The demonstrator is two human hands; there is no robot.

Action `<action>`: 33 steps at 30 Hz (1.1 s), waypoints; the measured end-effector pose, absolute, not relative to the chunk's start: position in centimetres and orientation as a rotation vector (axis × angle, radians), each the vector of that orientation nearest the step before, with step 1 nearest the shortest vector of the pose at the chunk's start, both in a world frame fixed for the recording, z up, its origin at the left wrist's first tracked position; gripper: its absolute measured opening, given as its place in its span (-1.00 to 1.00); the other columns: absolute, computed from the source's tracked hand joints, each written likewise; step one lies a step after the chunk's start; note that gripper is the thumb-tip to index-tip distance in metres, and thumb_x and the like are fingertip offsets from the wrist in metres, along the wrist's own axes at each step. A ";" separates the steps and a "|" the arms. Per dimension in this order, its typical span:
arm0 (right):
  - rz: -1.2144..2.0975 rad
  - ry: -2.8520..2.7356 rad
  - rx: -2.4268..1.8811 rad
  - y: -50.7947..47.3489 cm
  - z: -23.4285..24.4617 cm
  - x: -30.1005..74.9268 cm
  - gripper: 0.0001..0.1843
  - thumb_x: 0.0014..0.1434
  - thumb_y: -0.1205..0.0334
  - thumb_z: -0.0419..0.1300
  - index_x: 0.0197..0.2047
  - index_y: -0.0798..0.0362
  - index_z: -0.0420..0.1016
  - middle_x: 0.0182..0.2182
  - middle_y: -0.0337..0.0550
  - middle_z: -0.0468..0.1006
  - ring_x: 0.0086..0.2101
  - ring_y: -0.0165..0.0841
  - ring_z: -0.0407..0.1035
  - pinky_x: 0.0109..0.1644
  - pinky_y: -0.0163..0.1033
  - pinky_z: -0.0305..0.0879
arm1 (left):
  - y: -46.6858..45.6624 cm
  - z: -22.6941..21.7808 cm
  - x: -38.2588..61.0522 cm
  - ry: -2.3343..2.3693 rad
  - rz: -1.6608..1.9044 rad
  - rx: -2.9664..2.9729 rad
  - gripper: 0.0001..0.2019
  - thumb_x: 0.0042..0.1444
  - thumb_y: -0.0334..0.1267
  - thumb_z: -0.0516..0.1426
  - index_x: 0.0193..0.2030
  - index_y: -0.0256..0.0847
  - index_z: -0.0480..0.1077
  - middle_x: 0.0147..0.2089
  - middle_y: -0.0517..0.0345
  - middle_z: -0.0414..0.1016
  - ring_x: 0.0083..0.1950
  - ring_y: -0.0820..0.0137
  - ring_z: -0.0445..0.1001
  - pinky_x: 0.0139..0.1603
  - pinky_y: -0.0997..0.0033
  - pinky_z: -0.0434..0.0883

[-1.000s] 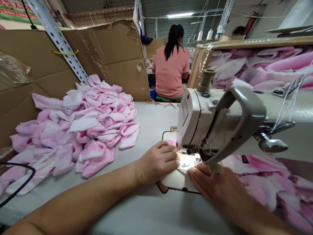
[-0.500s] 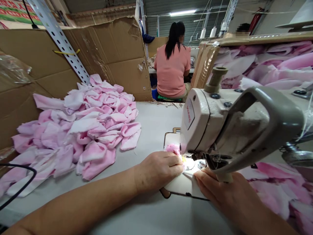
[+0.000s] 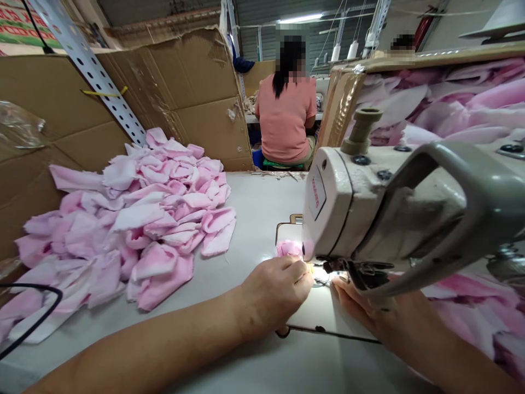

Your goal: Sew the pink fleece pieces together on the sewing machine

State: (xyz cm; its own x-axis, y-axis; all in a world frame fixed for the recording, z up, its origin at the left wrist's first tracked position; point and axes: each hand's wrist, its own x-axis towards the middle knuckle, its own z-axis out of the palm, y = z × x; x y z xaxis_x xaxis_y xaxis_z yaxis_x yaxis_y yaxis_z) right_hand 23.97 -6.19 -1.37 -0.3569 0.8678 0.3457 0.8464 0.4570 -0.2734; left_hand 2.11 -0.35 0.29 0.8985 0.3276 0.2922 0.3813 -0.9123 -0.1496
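A white sewing machine (image 3: 328, 202) with a grey frame stands over a lit needle plate (image 3: 322, 279). My left hand (image 3: 275, 293) is curled closed at the left of the needle, on a small pink fabric piece (image 3: 289, 248) that shows beyond its knuckles. Part of that piece lies hidden under the fingers. To the right of the needle, my right hand (image 3: 365, 309) reaches in beneath the machine head, partly covered by the grey frame. Its fingers are pressed together with their tips by the plate, and whatever they hold cannot be made out.
Pink and white fabric pieces (image 3: 135, 219) are heaped on the left of the table (image 3: 262, 202). Cardboard (image 3: 184, 93) walls the back left. More pink fabric (image 3: 471, 312) lies at the right, and a filled carton (image 3: 344, 104) stands behind the machine. A person (image 3: 285, 115) sits beyond.
My left hand has shifted slightly right and down, its fingers more bunched. My right hand has moved slightly to the right. The view has tilted a little.
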 end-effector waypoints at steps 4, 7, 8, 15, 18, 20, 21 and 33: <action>0.039 -2.337 -1.413 -6.0 -1.7 24.3 -0.73 0.15 0.32 0.09 -0.56 -0.06 0.43 -0.56 -0.23 0.46 -0.56 -0.40 0.31 -0.52 -0.33 0.18 | -0.5 0.3 2.2 -0.556 -0.350 -2.857 -0.88 -0.10 -0.53 0.07 -0.47 -0.24 0.25 -0.33 0.08 0.37 -0.30 0.35 0.38 -0.28 0.40 0.44; 0.026 -2.344 -1.383 -5.8 -1.6 24.2 -0.72 0.14 0.32 0.10 -0.59 -0.05 0.40 -0.57 -0.23 0.44 -0.58 -0.41 0.28 -0.54 -0.32 0.13 | -0.3 0.7 2.2 -0.565 -0.468 -2.878 -0.87 0.02 -0.49 0.03 -0.49 -0.24 0.25 -0.41 0.11 0.35 -0.35 0.37 0.37 -0.31 0.42 0.43; 0.017 -2.344 -1.377 -5.8 -1.5 24.2 -0.72 0.14 0.32 0.10 -0.59 -0.04 0.39 -0.57 -0.22 0.44 -0.58 -0.41 0.28 -0.54 -0.31 0.11 | -0.2 0.9 2.2 -0.576 -0.520 -2.906 -0.84 0.08 -0.46 0.01 -0.49 -0.23 0.25 -0.43 0.13 0.34 -0.36 0.38 0.37 -0.31 0.43 0.42; -0.173 -2.306 -1.342 -5.8 -1.0 23.9 -0.77 0.19 0.35 0.02 -0.38 0.04 0.48 -0.57 -0.19 0.44 -0.57 -0.37 0.28 -0.49 -0.26 0.05 | 0.5 1.8 1.5 -0.728 -0.788 -3.205 -0.82 0.15 -0.43 -0.03 -0.44 -0.24 0.30 -0.43 0.16 0.35 -0.29 0.42 0.41 -0.25 0.51 0.40; -0.101 -2.323 -1.340 -6.1 -0.7 23.8 -0.77 0.19 0.35 0.01 -0.32 0.03 0.50 -0.53 -0.18 0.47 -0.53 -0.35 0.31 -0.48 -0.27 0.09 | 0.6 2.2 1.3 -0.796 -0.806 -3.285 -0.83 0.15 -0.44 -0.03 -0.41 -0.25 0.32 -0.37 0.12 0.38 -0.25 0.42 0.43 -0.24 0.52 0.39; -0.040 -2.330 -1.324 -6.2 -0.5 23.7 -0.77 0.21 0.35 0.01 -0.30 0.02 0.50 -0.46 -0.16 0.51 -0.48 -0.35 0.34 -0.44 -0.28 0.15 | 0.5 2.5 1.3 -0.803 -0.804 -3.312 -0.83 0.14 -0.45 -0.03 -0.39 -0.25 0.34 -0.34 0.12 0.40 -0.24 0.43 0.43 -0.23 0.52 0.39; -0.015 -2.336 -1.320 -6.3 -0.4 23.5 -0.77 0.23 0.33 0.00 -0.31 0.01 0.49 -0.43 -0.15 0.53 -0.45 -0.35 0.36 -0.42 -0.28 0.17 | 0.5 2.6 1.3 -0.802 -0.799 -3.326 -0.84 0.14 -0.45 -0.02 -0.38 -0.25 0.35 -0.33 0.11 0.40 -0.24 0.43 0.42 -0.23 0.52 0.39; 0.040 -2.309 -1.380 -6.6 -0.4 22.1 -0.71 0.33 0.26 -0.07 -0.22 0.03 0.48 -0.50 -0.24 0.43 -0.51 -0.39 0.28 -0.46 -0.25 0.01 | 1.4 3.0 0.6 -0.629 -0.730 -3.346 -0.87 0.19 -0.45 0.02 -0.30 -0.26 0.38 -0.21 0.07 0.46 -0.14 0.39 0.39 -0.09 0.42 0.36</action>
